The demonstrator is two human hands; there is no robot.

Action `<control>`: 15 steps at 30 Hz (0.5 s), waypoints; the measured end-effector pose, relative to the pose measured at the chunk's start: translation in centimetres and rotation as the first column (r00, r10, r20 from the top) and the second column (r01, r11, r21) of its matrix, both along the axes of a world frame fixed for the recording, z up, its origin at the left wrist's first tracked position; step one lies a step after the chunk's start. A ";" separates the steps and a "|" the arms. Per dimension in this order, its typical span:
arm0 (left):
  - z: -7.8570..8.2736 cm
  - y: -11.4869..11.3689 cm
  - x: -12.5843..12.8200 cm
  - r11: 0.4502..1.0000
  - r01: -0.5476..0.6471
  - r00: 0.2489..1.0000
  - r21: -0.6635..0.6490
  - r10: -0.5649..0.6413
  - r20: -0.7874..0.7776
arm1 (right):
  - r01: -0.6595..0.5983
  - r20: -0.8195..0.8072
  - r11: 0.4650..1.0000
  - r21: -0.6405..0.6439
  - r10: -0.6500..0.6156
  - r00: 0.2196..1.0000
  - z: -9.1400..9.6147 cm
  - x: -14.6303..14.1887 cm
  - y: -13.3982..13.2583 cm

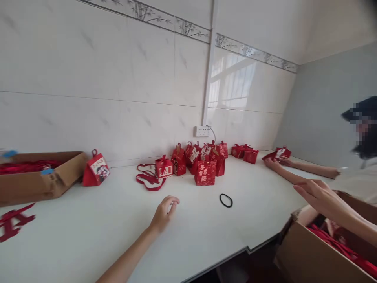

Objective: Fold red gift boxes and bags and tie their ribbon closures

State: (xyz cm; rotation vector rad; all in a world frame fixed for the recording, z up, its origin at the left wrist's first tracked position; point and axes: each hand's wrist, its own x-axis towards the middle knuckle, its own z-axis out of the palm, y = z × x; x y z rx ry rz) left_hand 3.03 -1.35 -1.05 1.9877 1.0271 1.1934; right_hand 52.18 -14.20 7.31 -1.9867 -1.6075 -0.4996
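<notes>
My left hand (165,212) hovers over the white table, its fingers loosely bent, with nothing visible in it. Beyond it stand a small red and white gift box (164,168) and a coiled red ribbon (150,182). My right hand (319,195) is stretched out flat above an open cardboard box (318,251) at the lower right, which holds red items. A red gift box with gold lettering (205,173) stands upright on the table, in front of several other red gift boxes (179,160). A black ring-shaped band (226,200) lies between my hands.
At the far left is another cardboard box (44,186) with red items, beside a red gift box (96,169). Red strips (14,222) lie in front. More red boxes (245,153) line the wall. A co-worker's hands (277,162) handle a red box (281,152) at right.
</notes>
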 end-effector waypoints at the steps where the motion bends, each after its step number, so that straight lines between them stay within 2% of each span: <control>1: -0.2 0.4 -1.8 0.994 -0.105 0.994 -0.020 0.106 0.039 | -0.043 0.017 0.999 0.027 0.042 0.999 0.4 -1.9 1.3; 4: -0.6 1.7 -7.0 0.909 -0.408 0.900 -0.085 0.416 0.128 | -0.272 0.099 0.962 0.027 0.268 0.958 -0.4 -8.6 5.2; 7: -1.0 3.1 -12.1 0.761 -0.635 0.742 -0.134 0.649 0.169 | -0.454 0.105 0.889 -0.053 0.457 0.883 -3.0 -16.2 8.4; 8: -1.1 3.6 -13.7 0.708 -0.689 0.686 -0.156 0.706 0.175 | -0.511 0.079 0.850 -0.125 0.522 0.849 -4.0 -18.8 9.4; 11: -1.2 4.8 -17.6 0.584 -0.782 0.559 -0.218 0.812 0.168 | -0.614 -0.054 0.739 -0.277 0.626 0.778 -6.7 -26.3 11.7; 13: -1.2 5.5 -19.4 0.538 -0.809 0.515 -0.238 0.843 0.157 | -0.670 -0.171 0.678 -0.303 0.653 0.738 -8.1 -30.8 12.9; 15: -1.3 6.2 -20.4 0.508 -0.827 0.486 -0.240 0.862 0.147 | -0.708 -0.300 0.648 -0.280 0.642 0.706 -9.3 -34.6 14.1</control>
